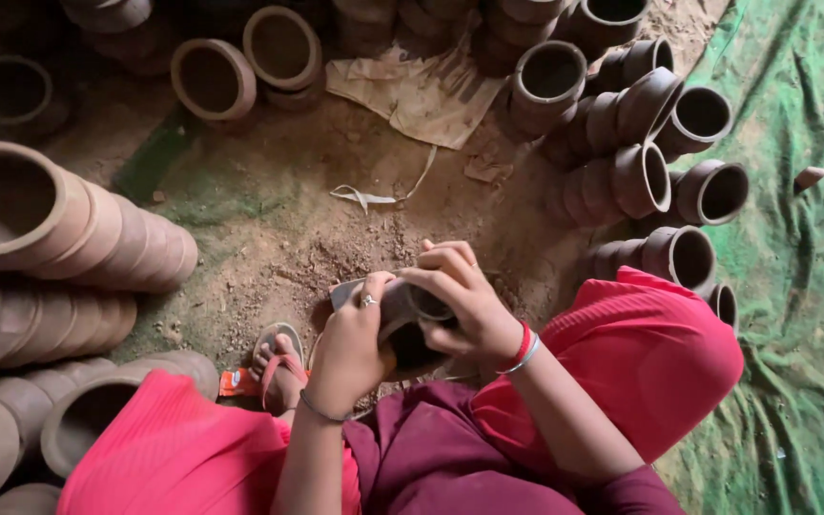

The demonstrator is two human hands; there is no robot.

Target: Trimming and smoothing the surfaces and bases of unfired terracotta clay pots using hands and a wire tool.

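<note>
Both hands, left hand (347,348) and right hand (464,300), close around 1 small clay cup (402,310) between them.

Pottery workshop: stacked clay pots (69,229), dirt floor (288,210)

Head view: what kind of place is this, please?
Probably a pottery workshop or yard, on bare ground. Rows of stacked clay pots lie around, more clay cups lie beside a green cloth, and both hands, left hand and right hand, hold a small clay pot.

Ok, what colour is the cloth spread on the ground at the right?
Green, crumpled cloth, clearest in the head view.
</note>
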